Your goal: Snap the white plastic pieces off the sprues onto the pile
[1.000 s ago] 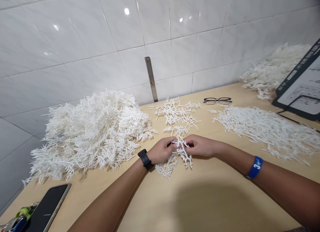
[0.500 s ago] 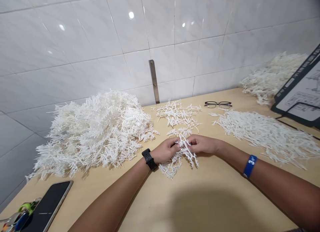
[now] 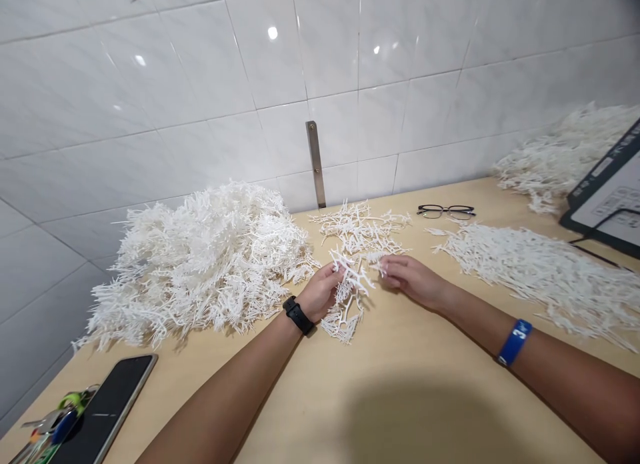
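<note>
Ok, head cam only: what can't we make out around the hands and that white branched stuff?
Head view, all items:
The left hand hides where its fingers meet the white branched piece, so the grip is unclear.
Right hand: fingertips too small against the white branches to tell contact.
The white pile hides its own inner pieces.
The printed board is cut off by the right edge; its print is too small to read.
The keys are cut off by the bottom-left corner.

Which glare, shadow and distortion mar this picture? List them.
Head view: small glare spots shine on the wall tiles; a broad soft shadow darkens the table; wide-angle distortion bends and slants the tile lines; the top right corner falls dark.
</note>
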Demonstrator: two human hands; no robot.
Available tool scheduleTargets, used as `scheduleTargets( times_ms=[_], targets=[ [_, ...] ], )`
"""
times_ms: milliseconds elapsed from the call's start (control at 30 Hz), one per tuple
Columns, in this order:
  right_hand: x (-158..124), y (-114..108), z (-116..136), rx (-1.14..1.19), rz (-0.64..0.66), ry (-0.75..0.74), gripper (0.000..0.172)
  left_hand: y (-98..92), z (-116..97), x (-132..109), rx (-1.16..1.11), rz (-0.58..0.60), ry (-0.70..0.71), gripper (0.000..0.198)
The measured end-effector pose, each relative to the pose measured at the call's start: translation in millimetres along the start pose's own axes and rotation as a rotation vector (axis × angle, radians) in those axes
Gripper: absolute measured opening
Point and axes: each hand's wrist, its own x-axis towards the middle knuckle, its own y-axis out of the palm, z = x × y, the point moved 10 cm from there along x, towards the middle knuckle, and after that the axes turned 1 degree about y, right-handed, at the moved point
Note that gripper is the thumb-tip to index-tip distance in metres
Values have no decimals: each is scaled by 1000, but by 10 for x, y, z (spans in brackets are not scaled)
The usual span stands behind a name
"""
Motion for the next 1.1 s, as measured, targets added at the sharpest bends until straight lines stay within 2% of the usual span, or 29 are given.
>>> scheduleTargets(
  times_ms=[133, 200, 233, 300, 367, 467, 533, 700, 833, 967, 1100],
  targets=[
    [-149, -596, 463, 202, -437, -319, 25, 42, -4, -14, 20, -6, 4, 34],
    [-205, -780, 538, 282, -516, -379, 29, 53, -14, -17, 27, -5, 8, 33],
    [-191, -805, 505, 289, -515, -347, 31, 52, -17, -16, 32, -6, 8, 33],
    [-113, -696, 352, 192, -442, -203, 31, 40, -21, -13, 44, -14, 12, 34],
    [-41, -405, 199, -45, -287, -86, 29, 35, -18, -6, 53, -15, 23, 36],
    [-34, 117, 133, -437, -58, -126, 27, 67, 3, 5, 73, 15, 42, 39],
    [-63, 330, 102, -568, 16, -150, 24, 102, 1, 8, 130, 36, 71, 39],
    [-95, 436, 28, -598, 102, -112, 26, 190, -53, -10, 459, 43, 161, 35],
    [-109, 449, 44, -615, 157, -147, 25, 250, -111, -36, 658, 46, 231, 30],
    [-111, 466, 19, -574, 189, -148, 27, 268, -135, -39, 674, 65, 235, 28],
    [-95, 482, -64, -459, 220, -83, 18, 338, -106, -45, 593, 153, 193, 32]
  ],
)
